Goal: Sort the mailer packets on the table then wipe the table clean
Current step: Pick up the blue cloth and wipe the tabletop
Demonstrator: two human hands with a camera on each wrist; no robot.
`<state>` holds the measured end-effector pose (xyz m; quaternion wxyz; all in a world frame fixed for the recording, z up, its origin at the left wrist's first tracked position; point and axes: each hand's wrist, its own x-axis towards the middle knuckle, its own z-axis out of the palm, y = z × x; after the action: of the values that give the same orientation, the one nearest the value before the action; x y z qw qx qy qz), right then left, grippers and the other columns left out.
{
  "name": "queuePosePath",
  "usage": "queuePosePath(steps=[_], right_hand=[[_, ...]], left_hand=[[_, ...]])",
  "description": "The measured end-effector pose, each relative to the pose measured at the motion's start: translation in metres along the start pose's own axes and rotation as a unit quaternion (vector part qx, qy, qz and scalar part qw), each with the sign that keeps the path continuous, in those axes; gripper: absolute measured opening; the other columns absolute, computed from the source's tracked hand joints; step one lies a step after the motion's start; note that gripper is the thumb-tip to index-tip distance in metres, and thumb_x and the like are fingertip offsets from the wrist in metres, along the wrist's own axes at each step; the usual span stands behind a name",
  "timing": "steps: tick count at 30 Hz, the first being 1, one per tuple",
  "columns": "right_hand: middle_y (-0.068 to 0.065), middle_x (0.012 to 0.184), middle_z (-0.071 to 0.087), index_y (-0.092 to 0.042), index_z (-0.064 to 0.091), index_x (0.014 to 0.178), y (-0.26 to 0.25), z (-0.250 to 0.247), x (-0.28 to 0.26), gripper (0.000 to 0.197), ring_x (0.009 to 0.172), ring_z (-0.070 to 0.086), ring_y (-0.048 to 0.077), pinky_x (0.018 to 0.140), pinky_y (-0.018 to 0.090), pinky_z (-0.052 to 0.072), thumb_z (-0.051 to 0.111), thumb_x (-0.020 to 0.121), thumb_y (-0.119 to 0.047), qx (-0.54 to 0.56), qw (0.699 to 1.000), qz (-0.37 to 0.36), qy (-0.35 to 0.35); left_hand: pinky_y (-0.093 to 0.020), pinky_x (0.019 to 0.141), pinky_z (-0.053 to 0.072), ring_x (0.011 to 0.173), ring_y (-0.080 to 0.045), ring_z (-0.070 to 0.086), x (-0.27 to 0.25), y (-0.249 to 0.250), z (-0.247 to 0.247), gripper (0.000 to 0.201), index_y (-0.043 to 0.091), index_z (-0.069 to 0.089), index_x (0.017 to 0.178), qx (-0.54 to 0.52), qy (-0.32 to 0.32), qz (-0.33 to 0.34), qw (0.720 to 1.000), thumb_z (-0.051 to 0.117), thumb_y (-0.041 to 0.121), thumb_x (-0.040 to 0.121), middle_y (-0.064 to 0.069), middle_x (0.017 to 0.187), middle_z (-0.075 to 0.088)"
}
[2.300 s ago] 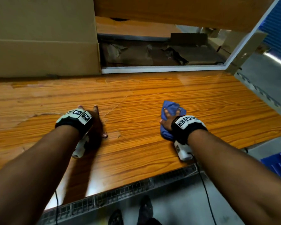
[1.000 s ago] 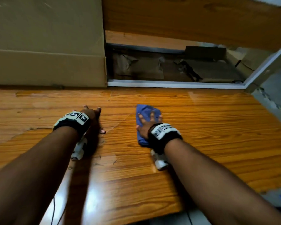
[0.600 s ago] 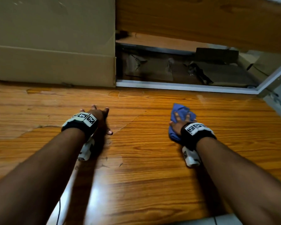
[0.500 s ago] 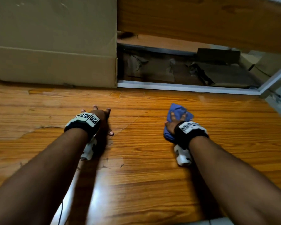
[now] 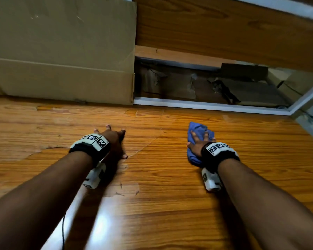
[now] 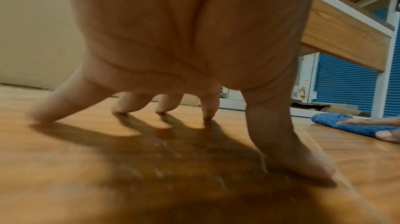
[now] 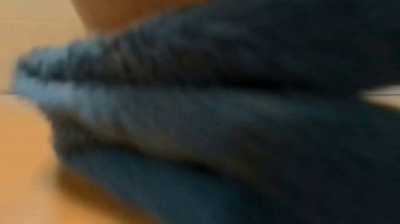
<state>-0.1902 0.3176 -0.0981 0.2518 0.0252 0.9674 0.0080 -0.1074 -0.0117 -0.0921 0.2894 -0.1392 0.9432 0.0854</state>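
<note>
No mailer packets show in any view. A crumpled blue cloth [image 5: 199, 129] lies on the orange wood-grain table [image 5: 161, 186], right of centre. My right hand [image 5: 197, 144] presses flat on the cloth, fingers straight and spread. The right wrist view is filled by the blurred cloth [image 7: 216, 108]. My left hand [image 5: 114, 141] is propped on the bare table to the left, touching it only with its spread fingertips [image 6: 207, 114] and holding nothing. The left wrist view shows the cloth [image 6: 337, 123] off to the right.
A large cardboard box [image 5: 61, 51] stands against the table's back edge on the left. Behind the white back rim [image 5: 206, 105] is a gap with flattened cardboard [image 5: 251, 91], under a wooden shelf panel [image 5: 224, 33]. The laminate is chipped at left [image 5: 43, 147].
Over the last second my right hand slid the cloth to the right, away from my left hand, then held near that spot. My left hand stayed planted.
</note>
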Motion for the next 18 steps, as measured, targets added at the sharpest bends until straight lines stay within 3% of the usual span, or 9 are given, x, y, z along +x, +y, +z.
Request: queuePosePath(steps=[2,4,7,11,12,14,16,18], right_hand=[[0.005,0.155,-0.031,-0.054,-0.012,0.144,-0.022,0.0,-0.008,0.067,0.144,-0.014,0.043,0.117,0.056,-0.002,0.025,0.089,-0.068,-0.013,1.0,-0.026,-0.002],[0.007,0.153,-0.034,-0.053,-0.013,0.144,-0.068,0.012,-0.014,0.069,0.142,-0.02,0.044,0.116,0.058,-0.004,0.026,0.089,-0.067,-0.041,0.994,-0.106,-0.005],[0.007,0.155,-0.03,-0.049,-0.006,0.148,-0.134,0.032,-0.041,0.068,0.14,-0.022,0.046,0.115,0.057,-0.006,0.032,0.094,-0.061,-0.062,0.98,-0.191,-0.012],[0.003,0.159,-0.02,-0.048,-0.002,0.148,-0.12,0.019,-0.018,0.063,0.144,-0.019,0.036,0.117,0.05,-0.008,0.03,0.095,-0.06,-0.121,0.963,-0.24,0.005],[0.002,0.158,-0.02,-0.046,-0.004,0.149,-0.102,0.013,-0.001,0.064,0.144,-0.021,0.034,0.117,0.051,-0.01,0.026,0.095,-0.06,-0.126,0.967,-0.222,-0.001],[0.005,0.158,-0.022,-0.044,-0.01,0.149,-0.062,-0.003,0.03,0.066,0.144,-0.021,0.036,0.116,0.055,-0.01,0.019,0.092,-0.064,-0.105,0.988,-0.117,0.0],[0.009,0.157,-0.026,-0.046,-0.011,0.148,-0.033,-0.017,0.049,0.067,0.144,-0.019,0.04,0.116,0.056,-0.006,0.021,0.092,-0.066,-0.064,0.997,-0.035,0.006],[0.008,0.156,-0.028,-0.049,-0.012,0.146,-0.035,-0.028,0.051,0.068,0.144,-0.015,0.043,0.116,0.058,-0.002,0.023,0.091,-0.068,-0.047,0.999,-0.015,-0.004]], left_hand=[[-0.067,0.112,0.008,0.141,-0.051,-0.003,0.005,-0.003,-0.008,0.129,0.041,0.001,0.151,0.004,0.018,-0.005,1.0,0.079,0.069,0.051,-0.025,0.156,-0.01],[-0.069,0.11,0.009,0.141,-0.051,-0.009,0.01,-0.003,-0.019,0.139,0.042,-0.005,0.149,-0.007,0.028,-0.022,0.999,0.081,0.071,0.044,-0.02,0.157,-0.013],[-0.07,0.109,0.01,0.14,-0.052,-0.013,0.02,0.0,-0.025,0.147,0.039,-0.011,0.149,-0.014,-0.007,-0.023,1.0,0.085,0.066,0.041,-0.014,0.157,-0.022],[-0.068,0.109,0.005,0.137,-0.052,-0.021,0.034,-0.002,-0.022,0.149,0.04,-0.022,0.146,-0.01,-0.035,-0.033,0.999,0.083,0.067,0.043,-0.013,0.151,-0.035],[-0.068,0.109,0.004,0.137,-0.052,-0.021,0.035,-0.002,-0.023,0.148,0.04,-0.024,0.145,-0.009,-0.039,-0.033,0.999,0.083,0.067,0.045,-0.013,0.15,-0.036],[-0.068,0.109,0.004,0.136,-0.054,-0.021,0.036,-0.001,-0.024,0.148,0.04,-0.026,0.144,-0.007,-0.047,-0.031,0.998,0.082,0.067,0.046,-0.014,0.149,-0.037],[-0.067,0.11,0.004,0.136,-0.054,-0.021,0.038,0.0,-0.025,0.148,0.039,-0.027,0.144,-0.005,-0.047,-0.034,0.998,0.083,0.066,0.047,-0.015,0.149,-0.038],[-0.067,0.11,0.005,0.136,-0.056,-0.019,0.038,0.003,-0.027,0.149,0.039,-0.028,0.143,0.005,-0.052,-0.043,0.998,0.083,0.066,0.047,-0.017,0.149,-0.037]])
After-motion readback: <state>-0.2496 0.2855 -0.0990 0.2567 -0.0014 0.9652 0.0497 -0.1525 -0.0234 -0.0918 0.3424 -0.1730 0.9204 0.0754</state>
